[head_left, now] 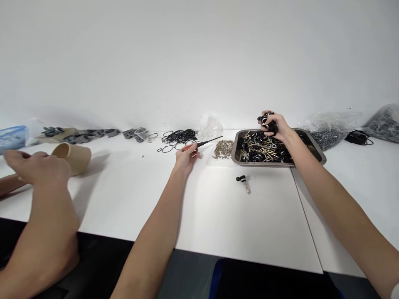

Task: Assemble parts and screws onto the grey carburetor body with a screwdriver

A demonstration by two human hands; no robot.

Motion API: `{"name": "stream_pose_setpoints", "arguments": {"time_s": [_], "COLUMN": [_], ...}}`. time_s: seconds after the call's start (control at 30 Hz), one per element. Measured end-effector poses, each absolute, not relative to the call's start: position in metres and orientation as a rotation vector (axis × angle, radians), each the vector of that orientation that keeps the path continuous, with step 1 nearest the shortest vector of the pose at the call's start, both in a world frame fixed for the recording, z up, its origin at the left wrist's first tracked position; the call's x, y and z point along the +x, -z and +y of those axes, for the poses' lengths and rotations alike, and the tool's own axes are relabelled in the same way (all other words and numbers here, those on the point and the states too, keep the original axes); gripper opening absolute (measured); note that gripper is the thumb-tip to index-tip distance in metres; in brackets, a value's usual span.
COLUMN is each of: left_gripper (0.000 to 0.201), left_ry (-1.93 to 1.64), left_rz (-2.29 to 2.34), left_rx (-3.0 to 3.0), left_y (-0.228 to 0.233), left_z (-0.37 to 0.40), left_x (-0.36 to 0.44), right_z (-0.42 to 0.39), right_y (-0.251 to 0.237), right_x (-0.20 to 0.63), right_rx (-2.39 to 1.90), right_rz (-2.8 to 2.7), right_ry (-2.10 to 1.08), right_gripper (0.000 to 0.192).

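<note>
My left hand (pixel 186 158) is closed round the handle of a screwdriver (pixel 204 143), its dark shaft pointing right over a shallow clear tray (pixel 220 161) of small brass-coloured screws (pixel 223 148). Raised above a metal pan (pixel 277 164), my right hand (pixel 277 126) grips several small black parts (pixel 268 123) with shiny bits; their exact kind I cannot make out. The pan holds a heap of similar black parts and gold-coloured pins (pixel 264 150). One black part with a metal shank (pixel 243 183) lies alone on the table in front of the pan.
At left, a co-worker's arms and hand (pixel 40 166) reach past a beige cup (pixel 77 157). Black rubber rings (pixel 179 137), grey curved pieces (pixel 106 133) and plastic bags (pixel 210 126) line the wall. Right of the pan lie a bag of dark parts (pixel 327 135) and a coiled black cord (pixel 358 137).
</note>
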State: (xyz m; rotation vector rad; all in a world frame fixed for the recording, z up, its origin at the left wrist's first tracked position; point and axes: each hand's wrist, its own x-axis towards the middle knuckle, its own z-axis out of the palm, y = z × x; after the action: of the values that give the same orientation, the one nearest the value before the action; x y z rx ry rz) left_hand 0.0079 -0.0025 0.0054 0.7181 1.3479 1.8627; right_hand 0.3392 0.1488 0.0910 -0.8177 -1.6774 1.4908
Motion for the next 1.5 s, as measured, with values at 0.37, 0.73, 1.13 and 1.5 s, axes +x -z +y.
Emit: {"name": "stream_pose_setpoints", "arguments": {"time_s": [0.37, 0.73, 1.13, 1.5], "left_gripper": [0.025, 0.029, 0.025, 0.025], "left_ry": [-1.891, -1.891, -1.877, -1.893], "left_rz": [1.322, 1.34, 1.358, 1.35], "left_rx": [0.652, 0.662, 0.648, 0.621], "left_y": [-0.004, -0.003, -0.006, -0.007], "left_z": [-0.003, -0.002, -0.002, -0.003], "left_x": [0.004, 0.004, 0.006, 0.008], "right_z": [0.144, 0.145, 0.165, 0.097], "right_y": [-0.09, -0.089, -0.116, -0.123], "right_x": [0.35, 0.348, 0.375, 0.306], "right_rx": [-0.605, -0.863, -1.436, -0.807], "right_rz": [-1.659, -1.935, -2.61, -2.866], "right_ry": [-1.819, -1.71, -0.729, -0.998], "right_gripper": [0.048, 0.036, 0.034, 0.035]}}
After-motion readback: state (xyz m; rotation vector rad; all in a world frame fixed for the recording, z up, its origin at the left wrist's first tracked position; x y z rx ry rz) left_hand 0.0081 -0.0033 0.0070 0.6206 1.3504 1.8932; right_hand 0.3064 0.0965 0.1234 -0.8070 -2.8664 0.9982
